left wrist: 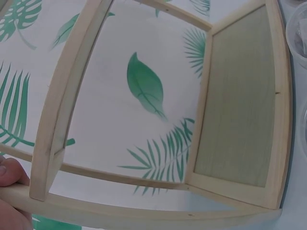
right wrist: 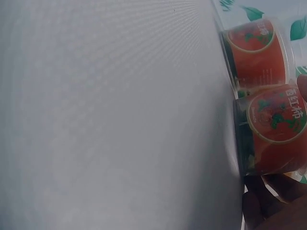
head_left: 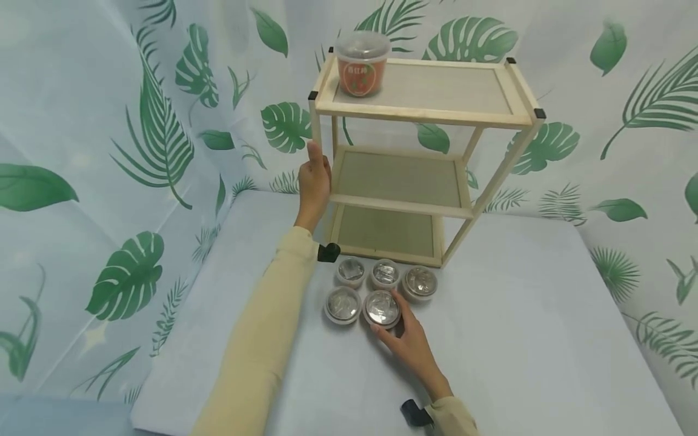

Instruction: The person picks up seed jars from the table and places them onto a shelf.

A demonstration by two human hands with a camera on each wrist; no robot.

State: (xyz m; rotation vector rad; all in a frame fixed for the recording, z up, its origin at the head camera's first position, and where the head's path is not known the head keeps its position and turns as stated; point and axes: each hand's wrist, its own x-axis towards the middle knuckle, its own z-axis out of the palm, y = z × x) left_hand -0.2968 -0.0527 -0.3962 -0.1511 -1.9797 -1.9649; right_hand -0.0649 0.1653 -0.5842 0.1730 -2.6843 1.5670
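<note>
My left hand (head_left: 314,184) grips the left front post of a three-tier wooden shelf (head_left: 414,116), thumb upward; in the left wrist view, finger parts (left wrist: 12,172) show around the pale wood. With thumb and fingers round its sides, my right hand (head_left: 411,342) holds a clear-lidded plastic tub (head_left: 382,309) on the white table. That tub has a red tomato-picture label (right wrist: 276,129) in the right wrist view. Beside it stands a similar tub (head_left: 343,304). Behind these two are three more, including the tub (head_left: 420,283) at right.
Another red-labelled tub (head_left: 362,66) stands at the left end of the shelf's top tier. The shelf's foot is just behind the tubs on the white table (head_left: 534,339). Leaf-printed cloth (head_left: 218,139) hangs behind and at the left.
</note>
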